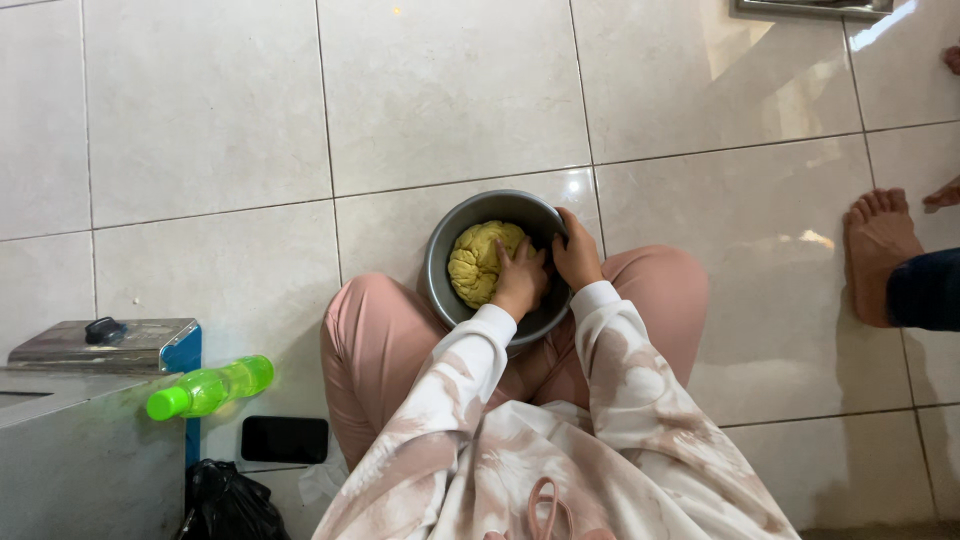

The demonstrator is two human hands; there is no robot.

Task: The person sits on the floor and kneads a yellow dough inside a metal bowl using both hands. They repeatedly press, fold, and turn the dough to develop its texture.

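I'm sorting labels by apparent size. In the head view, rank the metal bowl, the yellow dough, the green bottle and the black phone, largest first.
1. metal bowl
2. yellow dough
3. green bottle and black phone: look about alike, so unranked; both lie nearer the camera than the bowl.

dough (478, 262) yellow | bowl (440, 262) grey | bottle (210, 388) green | trousers (375, 340) pink

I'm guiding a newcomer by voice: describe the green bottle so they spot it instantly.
Start at the grey metal box in the lower left corner of the tiled floor. On its right end lies the green bottle, on its side. It is bright translucent lime, unlike the flat black phone on the floor beside it.
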